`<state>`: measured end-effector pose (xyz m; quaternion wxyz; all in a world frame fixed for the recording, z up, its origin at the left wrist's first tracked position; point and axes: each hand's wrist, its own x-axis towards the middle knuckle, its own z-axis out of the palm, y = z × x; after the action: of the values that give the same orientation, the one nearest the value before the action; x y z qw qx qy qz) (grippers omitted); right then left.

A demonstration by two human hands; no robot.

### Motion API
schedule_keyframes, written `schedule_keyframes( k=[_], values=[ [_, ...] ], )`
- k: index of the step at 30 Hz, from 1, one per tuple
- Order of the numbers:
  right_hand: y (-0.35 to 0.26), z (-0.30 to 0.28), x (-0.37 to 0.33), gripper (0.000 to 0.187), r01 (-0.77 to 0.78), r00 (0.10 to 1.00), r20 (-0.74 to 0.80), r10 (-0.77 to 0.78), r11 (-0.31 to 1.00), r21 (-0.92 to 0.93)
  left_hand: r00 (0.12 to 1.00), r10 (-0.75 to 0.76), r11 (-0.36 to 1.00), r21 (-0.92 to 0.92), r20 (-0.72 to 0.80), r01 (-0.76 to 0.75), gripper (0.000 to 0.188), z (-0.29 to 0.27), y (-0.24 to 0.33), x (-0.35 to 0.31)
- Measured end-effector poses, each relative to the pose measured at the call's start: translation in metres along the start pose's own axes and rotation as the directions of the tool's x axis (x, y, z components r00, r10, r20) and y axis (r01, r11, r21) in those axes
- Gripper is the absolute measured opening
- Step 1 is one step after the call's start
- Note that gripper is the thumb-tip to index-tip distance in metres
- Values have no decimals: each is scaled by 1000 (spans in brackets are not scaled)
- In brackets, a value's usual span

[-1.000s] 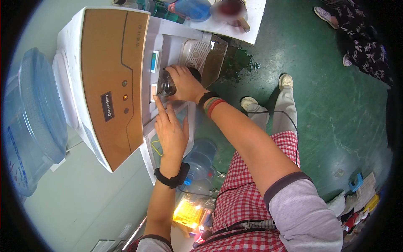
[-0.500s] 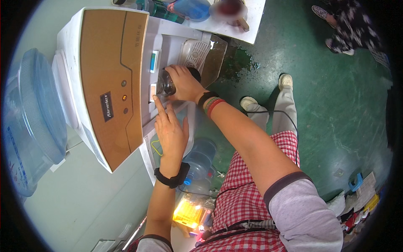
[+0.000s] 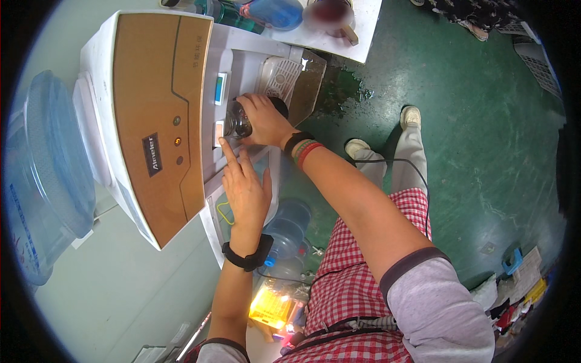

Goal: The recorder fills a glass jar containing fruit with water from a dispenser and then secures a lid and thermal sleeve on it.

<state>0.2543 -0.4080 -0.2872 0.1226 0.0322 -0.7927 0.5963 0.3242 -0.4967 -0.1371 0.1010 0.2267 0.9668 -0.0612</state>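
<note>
A water dispenser [image 3: 160, 78] with a white body and gold-brown front stands at the left. My right hand [image 3: 266, 121] is wrapped round a clear drinking bottle [image 3: 237, 119] with a dark end, its mouth held close against the dispenser's tap. With its index finger stretched out, my left hand [image 3: 245, 187] touches the pinkish tap lever [image 3: 219, 133]; its other fingers are extended and hold nothing. Beside that lever is a blue tap lever [image 3: 219, 89]. Most of the bottle's far side is hidden by my right hand, and the water level inside cannot be made out.
A large blue water jug [image 3: 54, 175] sits on the dispenser. Beyond my right hand lie a drip tray [image 3: 281, 75] and a wet floor patch [image 3: 351, 91]. A white table [image 3: 363, 42] bears bottles and a mug [image 3: 330, 15]. More empty-looking jugs [image 3: 290, 224] stand below.
The other person at the upper right has shifted toward the top edge, and a white slatted basket shows there more fully. Both my hands keep their places at the tap.
</note>
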Motion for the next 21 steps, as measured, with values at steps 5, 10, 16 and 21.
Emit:
schedule_keyframes(
  k=[5,10,16,21],
  values=[
    [0,0,-1,90,-6,1000,3,6,1000,20,1000,0,1000,5,-2,0,61,1,0,-1],
    [1,1,0,89,10,1000,-24,-10,1000,4,1000,12,1000,3,-13,-12,61,0,0,0],
    [-3,-4,0,92,20,1000,-8,-20,1000,17,1000,19,1000,14,-16,-19,62,-3,3,-1],
    [-3,-4,0,91,15,1000,-8,-15,1000,-3,1000,8,1000,10,-10,-8,61,-5,4,-1]
  ],
)
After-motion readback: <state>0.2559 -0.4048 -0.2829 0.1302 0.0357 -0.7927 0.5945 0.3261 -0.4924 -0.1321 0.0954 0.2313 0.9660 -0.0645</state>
